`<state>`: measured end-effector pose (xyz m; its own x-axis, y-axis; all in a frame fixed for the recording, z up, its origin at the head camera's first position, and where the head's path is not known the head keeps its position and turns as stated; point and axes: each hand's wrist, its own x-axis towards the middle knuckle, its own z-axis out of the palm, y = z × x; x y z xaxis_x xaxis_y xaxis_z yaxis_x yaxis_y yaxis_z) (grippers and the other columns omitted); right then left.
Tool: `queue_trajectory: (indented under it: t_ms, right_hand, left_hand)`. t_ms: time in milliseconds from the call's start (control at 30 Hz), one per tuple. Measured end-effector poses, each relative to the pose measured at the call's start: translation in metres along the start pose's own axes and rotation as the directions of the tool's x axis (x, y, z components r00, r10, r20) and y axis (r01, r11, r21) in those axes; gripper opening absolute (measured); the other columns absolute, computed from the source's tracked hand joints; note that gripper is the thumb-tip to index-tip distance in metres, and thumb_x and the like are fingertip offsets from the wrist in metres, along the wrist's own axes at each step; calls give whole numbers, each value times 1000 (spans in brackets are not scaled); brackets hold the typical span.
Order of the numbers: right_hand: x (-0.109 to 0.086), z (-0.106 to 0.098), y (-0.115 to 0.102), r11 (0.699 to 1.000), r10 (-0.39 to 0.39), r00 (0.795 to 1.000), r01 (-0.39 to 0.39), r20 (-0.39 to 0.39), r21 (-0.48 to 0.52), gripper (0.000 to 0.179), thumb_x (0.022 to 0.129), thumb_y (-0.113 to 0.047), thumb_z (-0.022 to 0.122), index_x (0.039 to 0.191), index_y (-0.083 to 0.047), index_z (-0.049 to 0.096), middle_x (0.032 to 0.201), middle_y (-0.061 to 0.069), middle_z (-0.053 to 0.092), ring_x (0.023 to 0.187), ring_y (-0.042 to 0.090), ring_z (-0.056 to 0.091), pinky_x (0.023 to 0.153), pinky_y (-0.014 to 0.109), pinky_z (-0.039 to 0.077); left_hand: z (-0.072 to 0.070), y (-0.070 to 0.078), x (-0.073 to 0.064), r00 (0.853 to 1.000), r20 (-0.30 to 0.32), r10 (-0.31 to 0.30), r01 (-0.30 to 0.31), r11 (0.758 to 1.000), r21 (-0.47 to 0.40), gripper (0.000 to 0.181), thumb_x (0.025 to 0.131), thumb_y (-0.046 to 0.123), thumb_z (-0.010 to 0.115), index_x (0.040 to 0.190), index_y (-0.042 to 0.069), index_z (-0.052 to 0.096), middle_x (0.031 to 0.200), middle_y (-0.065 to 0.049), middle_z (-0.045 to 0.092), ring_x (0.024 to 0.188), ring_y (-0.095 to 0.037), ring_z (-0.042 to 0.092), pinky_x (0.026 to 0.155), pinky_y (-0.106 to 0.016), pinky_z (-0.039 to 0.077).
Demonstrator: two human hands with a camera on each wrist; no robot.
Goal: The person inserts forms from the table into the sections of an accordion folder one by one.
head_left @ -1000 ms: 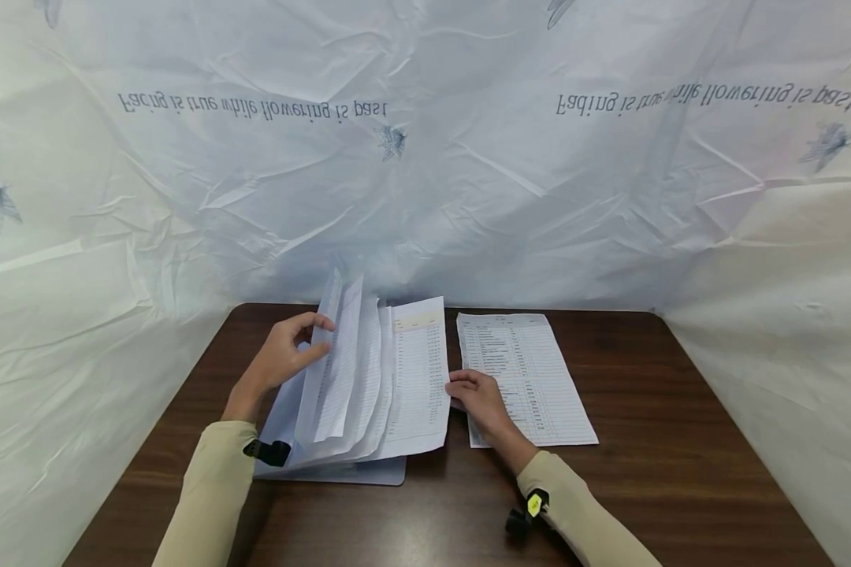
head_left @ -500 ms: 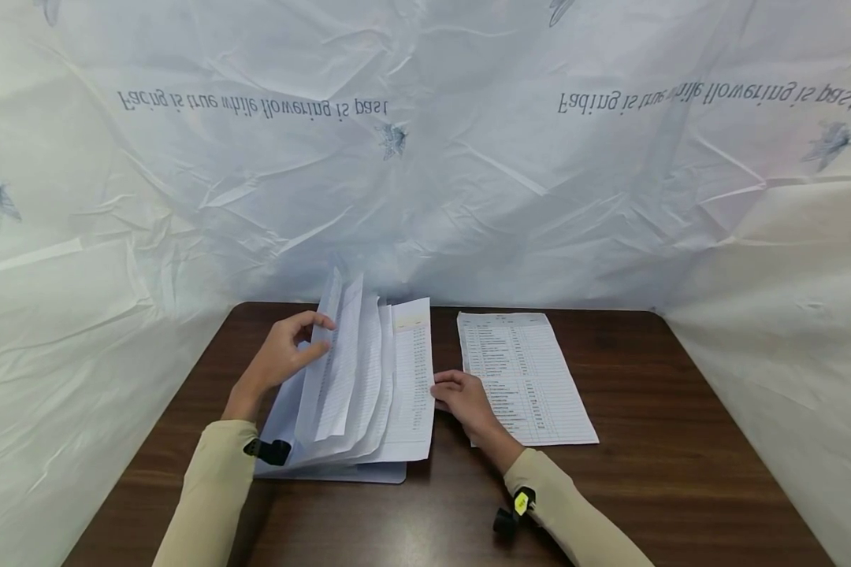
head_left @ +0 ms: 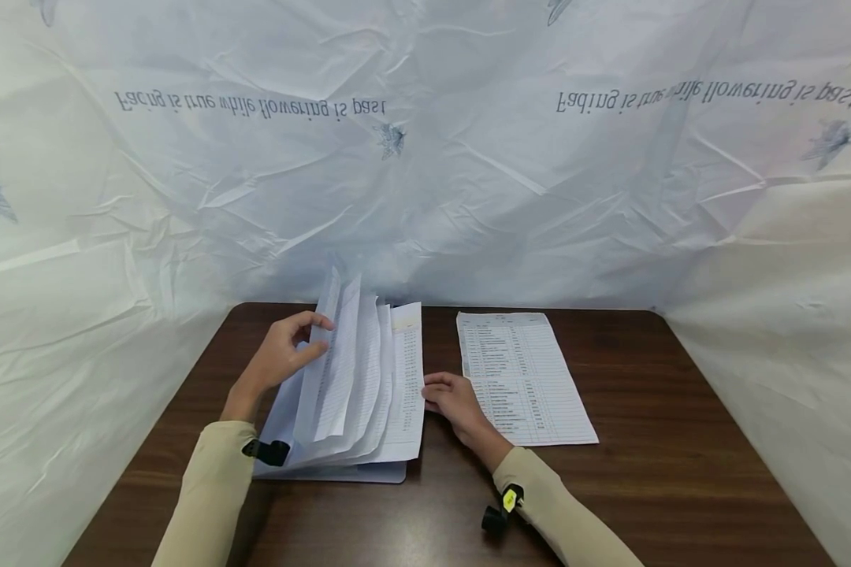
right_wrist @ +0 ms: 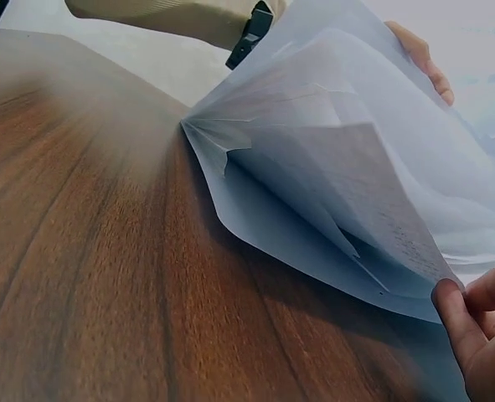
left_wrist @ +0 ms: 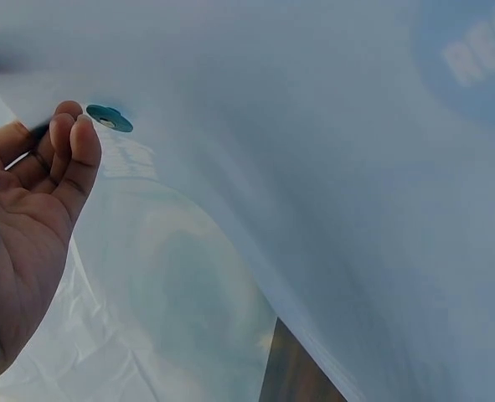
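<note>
Partly inside the blue folder (head_left: 381, 472) on the left, the printed sheet (head_left: 407, 409), its edge pinched by the right hand (head_left: 459, 403), has slid further left, so more seems tucked in, while the left hand (head_left: 278, 358) grips the raised cover (left_wrist: 255, 159) and another page (head_left: 528, 386) lies rightward on the table (head_left: 688, 480).

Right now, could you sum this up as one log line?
Left hand: holds folder open | Right hand: pinches printed sheet, partly inside folder | Loose sheet: flat on table, right of folder
</note>
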<state>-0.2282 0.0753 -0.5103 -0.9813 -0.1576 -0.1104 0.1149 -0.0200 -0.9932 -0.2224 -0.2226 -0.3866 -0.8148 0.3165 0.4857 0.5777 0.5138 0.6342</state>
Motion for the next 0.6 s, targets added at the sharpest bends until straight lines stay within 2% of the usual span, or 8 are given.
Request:
queue_trajectory:
  t_ms: [133, 233, 467, 600]
  right_hand:
    - [1, 4, -1, 1000, 10, 1000, -10, 17, 5, 30, 95, -1, 63, 123, 11, 64, 111, 21, 72, 98, 17, 70, 82, 32, 58]
    - [2, 7, -1, 1000, 7, 1000, -7, 30, 10, 30, 95, 0, 63, 123, 12, 63, 111, 21, 72, 98, 17, 70, 82, 32, 58]
    - [6, 14, 2, 999, 14, 998, -17, 54, 42, 30, 95, 3, 61, 123, 13, 62, 110, 21, 72, 96, 18, 70, 84, 33, 59]
    - [6, 18, 2, 999, 26, 997, -29, 68, 39, 30, 96, 3, 61, 124, 12, 62, 111, 21, 72, 97, 18, 70, 84, 33, 59]
  left_hand:
    - [-1, 4, 0, 1000, 0, -9, 9, 1000, -7, 21, 88, -6, 69, 108, -11, 65, 102, -26, 65, 78, -18, 49, 69, -26, 44]
    - [0, 1, -1, 1000, -1, -7, 7, 1000, -6, 21, 89, -5, 69, 108, -11, 65, 103, -26, 65, 79, -19, 49, 70, -27, 44]
    - [7, -34, -1, 1000, -16, -3, 3, 1000, 0, 22, 90, -3, 70, 112, -5, 67, 105, -20, 65, 79, -18, 48, 69, -23, 42]
    - [8, -42, -2, 1000, -13, 3, -3, 1000, -4, 23, 90, 1, 72, 113, 0, 68, 106, -15, 66, 81, -17, 48, 70, -25, 43]
